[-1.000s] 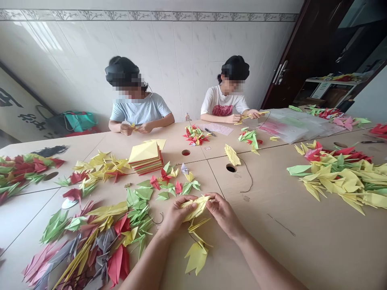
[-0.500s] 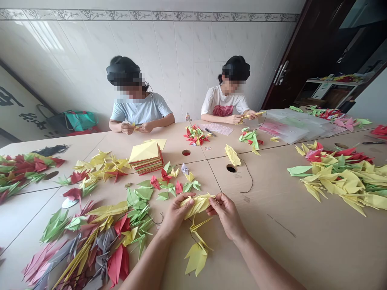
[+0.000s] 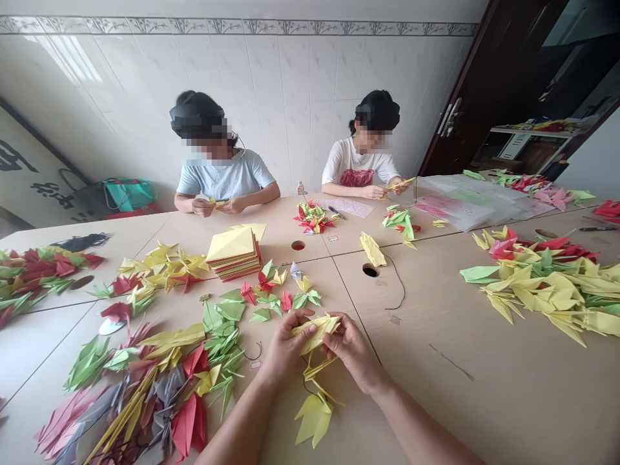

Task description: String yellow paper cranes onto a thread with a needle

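Note:
Yellow folded paper pieces (image 3: 314,332), packed together in a bundle, are held between both hands above the table. My left hand (image 3: 287,342) grips the bundle's left end, with the thumb across its front. Closed round the right end is my right hand (image 3: 352,349), its fingertips on the paper edges. Below the bundle a dark string carries more yellow folded pieces (image 3: 314,416), which hang down near the table. Some of my right fingers are hidden behind the paper.
Mixed folded paper (image 3: 145,387) is heaped at left, beside green pieces. A stack of paper squares (image 3: 235,252) stands ahead. Another yellow bundle (image 3: 372,248) lies by a table hole. Yellow and green pieces (image 3: 557,284) lie at right. Two people sit across the table.
My right hand has moved slightly left, closer to my left hand, and its fingers have shifted on the yellow bundle. The bundle now looks shorter and more tilted between the hands.

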`<act>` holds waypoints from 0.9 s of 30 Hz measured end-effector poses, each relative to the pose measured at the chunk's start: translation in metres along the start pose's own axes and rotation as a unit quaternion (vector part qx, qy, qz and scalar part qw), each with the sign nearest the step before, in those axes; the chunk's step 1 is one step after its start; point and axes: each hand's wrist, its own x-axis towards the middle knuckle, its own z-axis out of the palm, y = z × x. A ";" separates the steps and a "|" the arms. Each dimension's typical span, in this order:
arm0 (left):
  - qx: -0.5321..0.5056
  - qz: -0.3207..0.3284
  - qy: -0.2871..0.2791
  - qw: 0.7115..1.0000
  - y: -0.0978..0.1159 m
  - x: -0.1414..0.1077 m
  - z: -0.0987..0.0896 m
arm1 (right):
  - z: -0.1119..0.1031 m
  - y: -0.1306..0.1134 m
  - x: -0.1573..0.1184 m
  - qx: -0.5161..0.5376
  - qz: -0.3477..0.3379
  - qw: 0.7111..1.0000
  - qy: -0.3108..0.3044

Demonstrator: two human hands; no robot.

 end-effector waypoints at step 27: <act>-0.056 -0.060 -0.135 0.988 0.013 -0.008 0.002 | -0.017 0.004 0.016 0.102 0.023 0.986 0.131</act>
